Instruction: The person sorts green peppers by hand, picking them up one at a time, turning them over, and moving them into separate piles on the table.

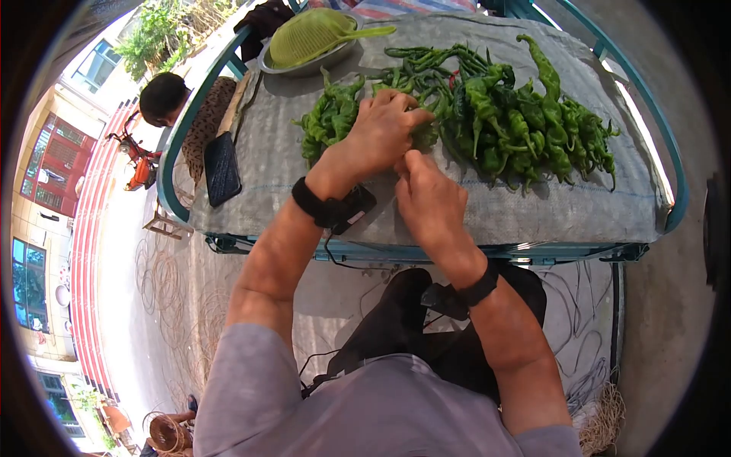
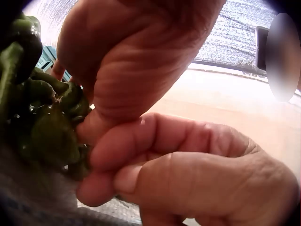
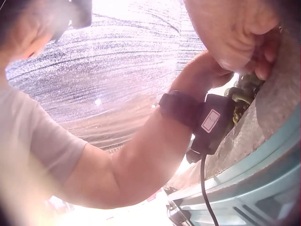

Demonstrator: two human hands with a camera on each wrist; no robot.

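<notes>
Two bare hands meet over the grey cloth, at the near side of the green peppers. My left hand [image 1: 381, 129] has its fingers bent around a green pepper [image 1: 426, 137], which shows just past the fingers. My right hand [image 1: 432, 194] comes in from below, its fingertips touching the left hand. In the left wrist view the right thumb presses against the bent fingers [image 2: 127, 146]; I cannot tell what is between them. A smaller heap of curled peppers [image 1: 331, 114] lies left of the hands. To the right spreads a larger pile [image 1: 525, 126].
A yellow-green strainer [image 1: 312, 38] sits over a metal bowl [image 1: 308, 68] at the back left. A dark phone [image 1: 221, 169] lies by the left edge. Teal rails [image 1: 678, 160] border the cloth [image 1: 548, 217]. Beyond the left rail is a person [image 1: 171, 103].
</notes>
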